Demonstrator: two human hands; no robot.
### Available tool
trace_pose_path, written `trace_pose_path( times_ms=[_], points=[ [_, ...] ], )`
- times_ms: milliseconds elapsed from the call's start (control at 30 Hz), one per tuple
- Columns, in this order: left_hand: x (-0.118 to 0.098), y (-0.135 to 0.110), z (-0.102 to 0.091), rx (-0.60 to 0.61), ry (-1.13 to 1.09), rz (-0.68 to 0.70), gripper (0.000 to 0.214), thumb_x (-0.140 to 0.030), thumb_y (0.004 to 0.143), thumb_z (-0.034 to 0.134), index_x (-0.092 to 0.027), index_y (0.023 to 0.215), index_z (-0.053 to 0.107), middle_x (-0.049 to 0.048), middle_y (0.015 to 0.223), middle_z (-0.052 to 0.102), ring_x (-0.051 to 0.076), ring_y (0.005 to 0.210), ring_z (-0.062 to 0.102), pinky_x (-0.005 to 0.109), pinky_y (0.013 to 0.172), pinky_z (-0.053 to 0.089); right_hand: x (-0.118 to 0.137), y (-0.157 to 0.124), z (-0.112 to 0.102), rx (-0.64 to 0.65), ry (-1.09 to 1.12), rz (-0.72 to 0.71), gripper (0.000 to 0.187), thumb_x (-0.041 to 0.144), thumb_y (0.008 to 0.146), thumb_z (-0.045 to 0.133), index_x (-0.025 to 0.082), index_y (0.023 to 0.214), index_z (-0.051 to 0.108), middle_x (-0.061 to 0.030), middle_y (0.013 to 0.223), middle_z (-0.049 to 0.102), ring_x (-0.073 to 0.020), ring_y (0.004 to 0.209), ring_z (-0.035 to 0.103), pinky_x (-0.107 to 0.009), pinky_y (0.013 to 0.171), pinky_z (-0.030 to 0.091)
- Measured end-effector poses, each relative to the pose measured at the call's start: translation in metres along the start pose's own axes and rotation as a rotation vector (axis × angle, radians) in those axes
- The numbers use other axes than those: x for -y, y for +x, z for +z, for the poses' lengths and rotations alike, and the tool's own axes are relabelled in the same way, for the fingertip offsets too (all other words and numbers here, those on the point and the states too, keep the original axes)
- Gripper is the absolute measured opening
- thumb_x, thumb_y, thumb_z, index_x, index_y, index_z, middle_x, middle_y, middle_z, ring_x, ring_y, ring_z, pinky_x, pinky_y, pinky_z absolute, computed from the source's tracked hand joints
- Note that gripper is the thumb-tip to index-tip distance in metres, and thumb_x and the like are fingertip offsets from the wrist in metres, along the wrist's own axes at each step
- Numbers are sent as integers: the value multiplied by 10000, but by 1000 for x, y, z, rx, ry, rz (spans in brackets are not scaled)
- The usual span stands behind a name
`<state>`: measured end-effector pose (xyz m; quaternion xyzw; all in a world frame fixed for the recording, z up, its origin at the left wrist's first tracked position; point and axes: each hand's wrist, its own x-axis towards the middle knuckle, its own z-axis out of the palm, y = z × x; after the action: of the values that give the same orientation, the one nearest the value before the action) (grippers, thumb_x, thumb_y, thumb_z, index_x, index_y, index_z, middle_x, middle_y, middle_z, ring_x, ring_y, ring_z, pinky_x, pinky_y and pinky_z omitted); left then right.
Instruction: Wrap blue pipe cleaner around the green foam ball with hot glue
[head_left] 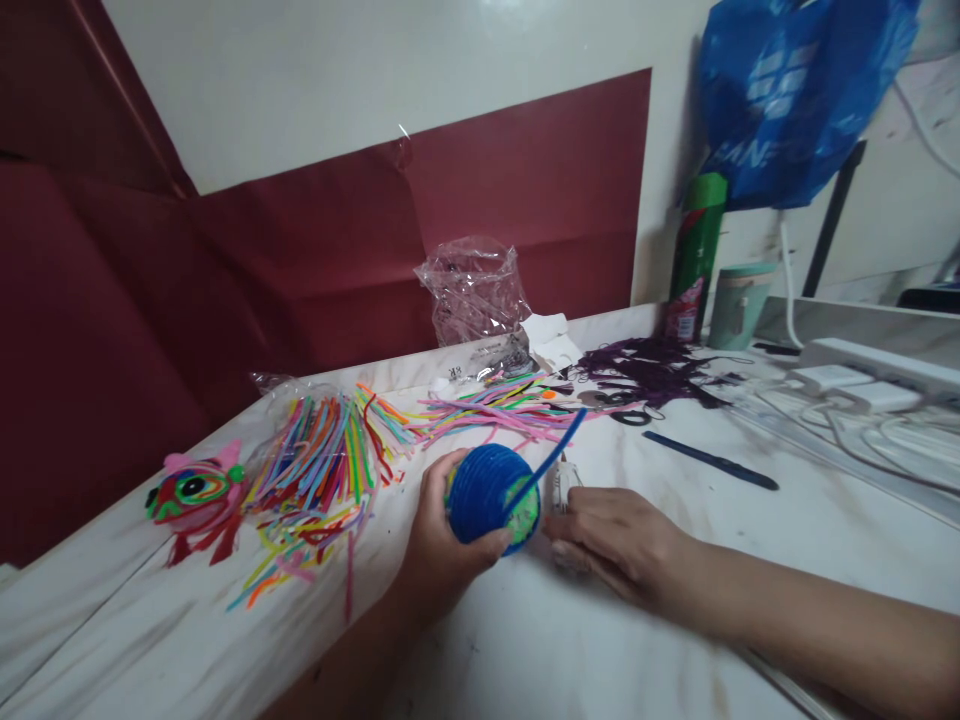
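The blue ball (487, 495) sits in your left hand (435, 545), fingers closed around it, a loose blue strand (551, 460) rising from it. Your right hand (615, 535) lies just beside the ball, over a small white object (562, 485) on the table (525, 640); whether it grips cannot be told. A pile of coloured strands (322, 465) lies left of your left hand.
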<state>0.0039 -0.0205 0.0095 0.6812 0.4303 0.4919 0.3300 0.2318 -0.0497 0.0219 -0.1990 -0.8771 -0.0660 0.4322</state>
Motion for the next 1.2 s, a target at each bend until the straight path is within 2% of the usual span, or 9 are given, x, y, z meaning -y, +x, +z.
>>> trace_pose_path(
  times_ms=[133,300,467,633,733,867,967,1100,1200],
  points=[
    [3,0,-1,14,-19,-5,832,-300,566,831,-199,1313,479,149,1369,528,370,1291,489,532,1085,374,-2,-2,0,-24,-41,109,389,256,1054,385,189,745,611,-28,588,630,-141,524,558,-250,523,404],
    [3,0,1,-58,-41,19,800,-290,559,822,-202,1291,509,135,1364,543,354,1278,501,517,1097,356,-8,-1,-7,31,-54,281,357,235,1014,428,200,697,588,-12,552,628,-128,461,551,-242,489,386],
    [-2,1,3,-61,-183,-97,832,-355,533,846,-201,1274,501,117,1239,617,318,1106,611,445,937,495,-10,3,-6,73,11,475,300,256,1001,423,217,722,523,-3,584,645,-128,494,583,-214,477,434],
    [-5,2,4,5,-358,-161,869,-398,497,879,-217,1262,511,114,1184,661,315,1037,654,409,849,548,-7,5,-7,176,46,534,384,310,1026,373,213,708,564,-11,630,671,-132,557,622,-216,546,495],
    [-5,5,3,-72,-378,-177,872,-392,467,888,-217,1244,534,111,1198,658,325,1046,653,400,836,554,-26,9,-23,198,-131,640,365,304,1014,427,197,703,584,-21,638,659,-149,576,614,-251,574,490],
    [-3,12,-1,-190,-365,-220,876,-387,487,878,-225,1277,533,107,1225,651,332,1081,647,387,817,569,-74,10,-63,280,-427,890,181,265,1006,531,148,1026,667,-70,993,716,-197,847,683,-354,766,557],
    [-3,16,-5,-200,-339,-233,841,-381,519,872,-235,1277,541,93,1262,637,306,1116,633,340,801,568,-100,-1,-84,438,-551,1029,272,323,974,612,199,1216,628,-83,1243,647,-225,1007,667,-425,845,571],
    [-7,13,-6,-182,-344,-272,811,-344,540,859,-225,1275,536,76,1147,683,278,1007,668,339,763,570,-113,-22,-85,643,-569,1059,321,315,963,630,183,1255,604,-94,1269,632,-244,1042,660,-454,860,566],
    [-6,11,-6,-141,-384,-268,834,-308,531,852,-202,1286,515,76,1116,688,263,994,668,351,806,561,-120,-30,-78,714,-543,1034,313,312,966,626,188,1252,608,-95,1272,631,-240,1039,660,-446,860,567]
  ],
)
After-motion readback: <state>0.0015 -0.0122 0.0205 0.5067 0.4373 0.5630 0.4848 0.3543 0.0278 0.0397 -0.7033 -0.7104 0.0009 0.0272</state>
